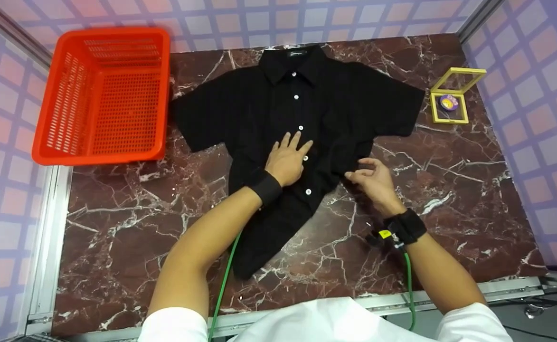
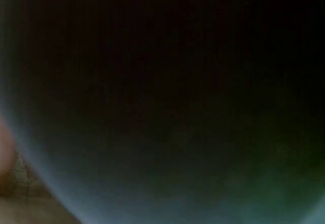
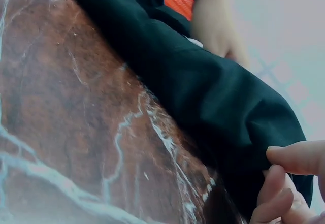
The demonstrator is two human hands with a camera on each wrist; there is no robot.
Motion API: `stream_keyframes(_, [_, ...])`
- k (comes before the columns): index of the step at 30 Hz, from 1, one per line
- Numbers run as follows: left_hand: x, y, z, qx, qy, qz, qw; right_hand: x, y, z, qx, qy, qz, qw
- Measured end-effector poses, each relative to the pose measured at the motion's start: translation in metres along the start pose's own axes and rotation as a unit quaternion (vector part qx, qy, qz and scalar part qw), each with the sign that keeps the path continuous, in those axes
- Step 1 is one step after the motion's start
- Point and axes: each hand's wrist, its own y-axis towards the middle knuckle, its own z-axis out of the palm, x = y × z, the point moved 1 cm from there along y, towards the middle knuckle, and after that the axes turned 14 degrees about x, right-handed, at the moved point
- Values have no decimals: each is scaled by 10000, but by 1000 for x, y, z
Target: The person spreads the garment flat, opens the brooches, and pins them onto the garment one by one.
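Observation:
A black short-sleeved shirt point(image 1: 278, 109) with white buttons lies face up on the marble table point(image 1: 449, 190), collar at the far side. My left hand point(image 1: 288, 159) rests flat on its front beside the button line, fingers straight. My right hand point(image 1: 371, 178) pinches the shirt's lower right edge, lifting a fold of the black cloth point(image 3: 213, 97) between thumb and fingers point(image 3: 294, 158). The lower part of the shirt is bunched toward the near left. The left wrist view is dark and shows almost nothing.
An orange plastic basket point(image 1: 105, 92) stands at the far left of the table. A small yellow open box point(image 1: 451, 97) with a purple item inside sits at the far right. Bare marble lies near the front edge. Patterned walls enclose the table.

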Motion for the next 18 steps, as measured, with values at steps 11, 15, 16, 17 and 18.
stream_keyframes(11, [3,-2,-4,96,-158,-82,9998,1,-7,-7,-131,561,-293,9979])
stream_keyframes(15, [5,-3,-5,98,-154,-83,9998,3,-12,-6,-185,736,-624,9952])
stream_keyframes(16, [5,-3,-4,91,-157,-94,9998,4,-13,-6,-209,767,-710,9943])
stream_keyframes(17, [6,-3,-4,85,-162,-110,9998,4,-14,-6,-217,780,-780,9937])
stream_keyframes(18, [7,-3,-4,77,-165,-131,9997,6,-16,-6,-228,810,-824,9930])
